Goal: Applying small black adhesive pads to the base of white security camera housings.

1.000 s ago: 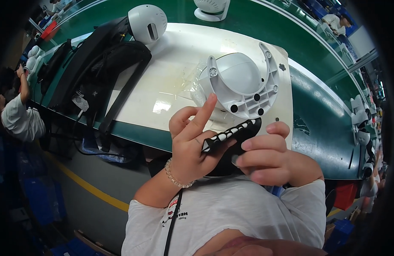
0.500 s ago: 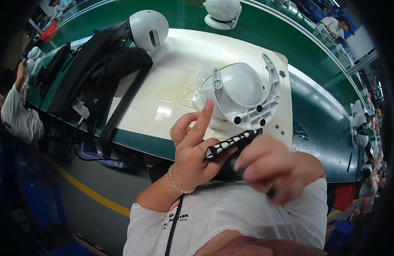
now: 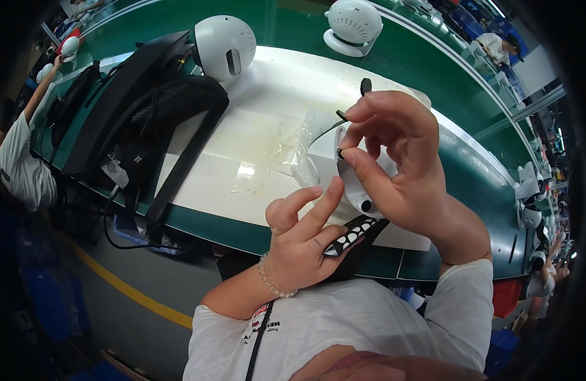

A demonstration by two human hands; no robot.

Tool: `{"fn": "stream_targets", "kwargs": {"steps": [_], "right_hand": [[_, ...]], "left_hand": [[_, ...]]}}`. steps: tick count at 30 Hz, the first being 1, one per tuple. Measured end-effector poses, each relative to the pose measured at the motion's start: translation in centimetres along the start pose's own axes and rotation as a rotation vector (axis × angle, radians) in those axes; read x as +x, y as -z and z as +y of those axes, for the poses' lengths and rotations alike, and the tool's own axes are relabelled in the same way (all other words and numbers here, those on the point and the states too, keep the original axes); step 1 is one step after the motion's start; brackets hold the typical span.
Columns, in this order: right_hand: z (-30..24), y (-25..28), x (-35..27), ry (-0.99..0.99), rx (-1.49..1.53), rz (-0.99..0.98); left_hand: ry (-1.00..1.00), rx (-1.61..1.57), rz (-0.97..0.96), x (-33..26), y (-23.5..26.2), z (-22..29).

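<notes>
My left hand [image 3: 305, 247] holds a black strip with white round spots [image 3: 352, 236] near the table's front edge, two fingers raised. Above it and to the right, my right hand [image 3: 401, 162] is curled, thumb and fingers close together. A small black pad [image 3: 340, 153] is at the thumb tip, and another black piece [image 3: 342, 116] shows at a fingertip. A third dark round piece [image 3: 366, 86] appears just beyond the fingers. Behind this hand lies a white curved plastic bracket [image 3: 356, 197], mostly hidden, with a black round foot [image 3: 366, 206] on it.
Clear bubble wrap [image 3: 305, 159] lies left of the bracket on a white board [image 3: 255, 133]. Black padded gear [image 3: 140, 127] and a white rounded device [image 3: 226, 47] stand at left. Another white device [image 3: 353, 25] sits farther back. A co-worker [image 3: 26, 165] is at far left.
My right hand has moved up and forward from beside the strip to over the bracket, covering most of it. The left hand and strip have shifted slightly right.
</notes>
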State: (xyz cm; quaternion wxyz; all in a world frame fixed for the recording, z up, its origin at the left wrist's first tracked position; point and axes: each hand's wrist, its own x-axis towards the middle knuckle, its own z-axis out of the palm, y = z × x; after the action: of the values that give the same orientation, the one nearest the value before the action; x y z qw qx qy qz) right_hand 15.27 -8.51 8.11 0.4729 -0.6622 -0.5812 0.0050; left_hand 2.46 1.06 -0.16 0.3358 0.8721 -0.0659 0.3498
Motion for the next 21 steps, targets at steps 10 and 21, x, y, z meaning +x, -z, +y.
{"fn": "stream_targets", "kwargs": {"steps": [10,21], "right_hand": [[-0.5,-0.5,0.1,0.303,-0.327,0.014],[0.2,3.3,-3.4,0.187,-0.227,0.235]], "left_hand": [[0.009,-0.012,0.079,-0.5,-0.6,-0.3],[0.013,0.011,0.113,-0.3,-0.7,-0.4]]}}
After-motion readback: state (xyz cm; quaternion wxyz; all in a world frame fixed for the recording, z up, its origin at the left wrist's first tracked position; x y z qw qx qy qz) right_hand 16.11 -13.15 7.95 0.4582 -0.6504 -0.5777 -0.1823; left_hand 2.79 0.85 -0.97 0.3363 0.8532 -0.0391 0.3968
